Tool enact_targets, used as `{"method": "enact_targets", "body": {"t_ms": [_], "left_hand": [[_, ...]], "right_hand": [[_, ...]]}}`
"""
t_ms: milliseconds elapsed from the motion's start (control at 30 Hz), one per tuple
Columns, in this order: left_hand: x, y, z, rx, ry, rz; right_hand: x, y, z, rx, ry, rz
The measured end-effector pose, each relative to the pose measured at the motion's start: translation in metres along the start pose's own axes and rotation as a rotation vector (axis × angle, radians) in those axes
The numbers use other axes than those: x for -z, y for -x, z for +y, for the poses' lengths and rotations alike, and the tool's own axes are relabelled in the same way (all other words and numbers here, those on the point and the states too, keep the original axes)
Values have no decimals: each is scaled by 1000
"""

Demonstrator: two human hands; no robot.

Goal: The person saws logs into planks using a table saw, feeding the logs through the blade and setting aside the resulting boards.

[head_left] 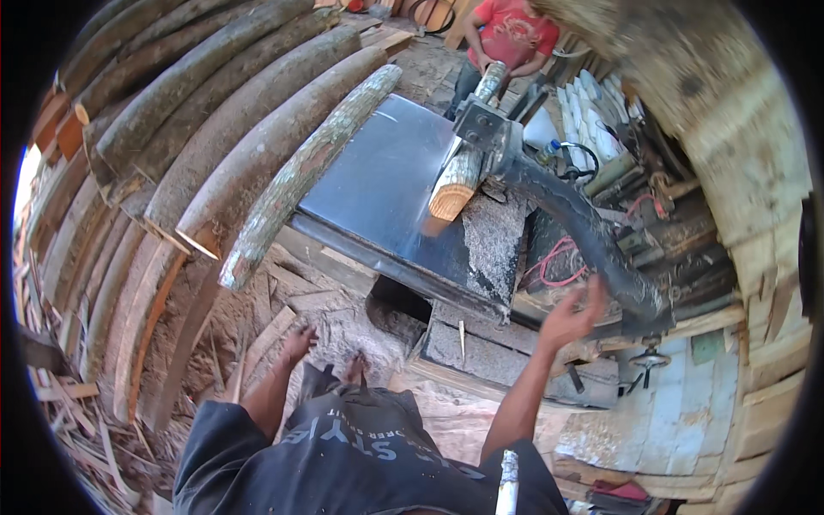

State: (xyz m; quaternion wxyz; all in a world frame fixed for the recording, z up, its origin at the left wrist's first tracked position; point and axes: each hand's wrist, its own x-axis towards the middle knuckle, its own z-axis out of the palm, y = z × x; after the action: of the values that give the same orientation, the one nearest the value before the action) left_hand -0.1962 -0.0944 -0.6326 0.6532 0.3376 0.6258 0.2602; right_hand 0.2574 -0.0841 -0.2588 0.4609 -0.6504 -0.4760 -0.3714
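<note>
In the head view the person stands at a sawmill bench, both arms reaching forward from the lower edge. The right hand (573,316) is raised with its fingers spread loosely, holding nothing, just beside the thick dark hose (584,225) that curves down from the saw head (482,127). The left hand (298,342) hangs lower, open and empty, above the wood scraps and sawdust on the ground. On the dark metal table (378,184) a short log (459,167) lies under the saw head, its pale cut end facing the person, with a heap of sawdust (489,245) just beside it. At the far end of the log another person in a red shirt (513,34) holds it with both hands. A long mossy log (309,167) leans along the table's left edge, and more logs (189,112) are stacked to the left of it.
</note>
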Motion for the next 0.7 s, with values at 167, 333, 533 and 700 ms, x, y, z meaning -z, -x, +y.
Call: {"method": "enact_targets", "body": {"t_ms": [167, 333, 533, 700], "left_hand": [[-24, -21, -1, 28, -23, 83], [-23, -25, -87, 139, -96, 140], [-23, -23, -87, 115, -454, 109], [-69, 9, 63, 136, -98, -198]], "right_hand": [[-39, -74, 16, 104, 216, 20], [-52, -62, 25, 162, 282, 30], [-52, -56, 15, 75, 278, -21], [-54, -2, 0, -63, -5, -76]]}}
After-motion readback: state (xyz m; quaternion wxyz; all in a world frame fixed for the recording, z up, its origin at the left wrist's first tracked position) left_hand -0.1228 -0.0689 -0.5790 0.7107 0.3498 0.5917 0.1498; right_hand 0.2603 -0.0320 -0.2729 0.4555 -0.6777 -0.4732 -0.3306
